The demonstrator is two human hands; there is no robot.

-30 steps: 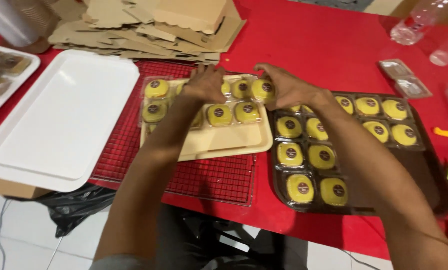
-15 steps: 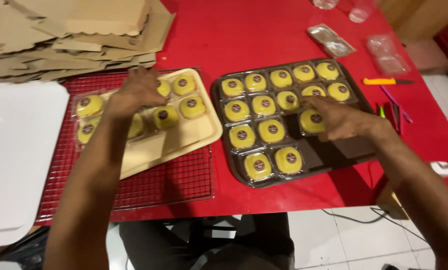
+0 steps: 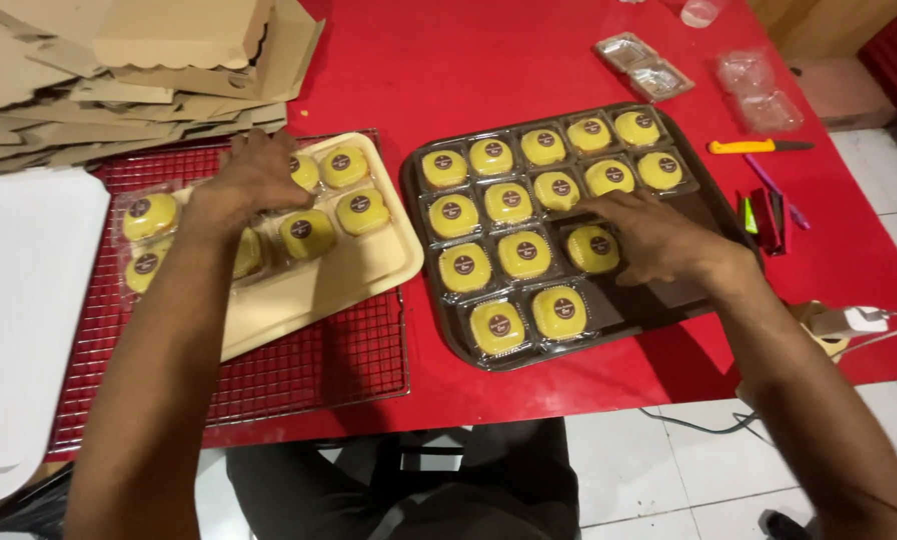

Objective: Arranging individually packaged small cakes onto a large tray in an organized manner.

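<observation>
Here, items run from largest to smallest.

Table: red table [image 3: 528, 60]; carries everything below.
White tray: white tray [image 3: 18, 300] at far left, partly over the table edge.
Wire rack: red wire rack [image 3: 308, 370] under the cream tray.
Dark tray: dark tray [image 3: 688, 300], long axis running from near-left to far-right; its near-right part is bare.
Cream tray: cream tray [image 3: 338, 280], long axis tilted, far end toward the dark tray.
Cardboard: stack of flat boxes [image 3: 118, 70] at the far left.
Left hand: left hand [image 3: 253, 180] lies palm-down on the cakes in the cream tray; whether the fingers clasp one cannot be told.
Right hand: right hand [image 3: 658, 240] lies on the dark tray, fingertips touching a wrapped cake [image 3: 592, 248]; fingers spread, no firm clasp shown.
Cake position: third row of the dark tray, right end, just beside its neighbour.
Cake orientation: round, so no long axis; brown sticker faces up.
Knife: yellow-handled knife [image 3: 758, 146] on the table right of the dark tray, pointing right.
Risk 1: a loose fingertip hold may let the clear wrapper slip, so the cake drops or tips sticker-down.
Risk 2: pressure from the left palm may squash the soft cakes beneath.
Risk 3: the right forearm may sweep near-row cakes off the tray.
</observation>
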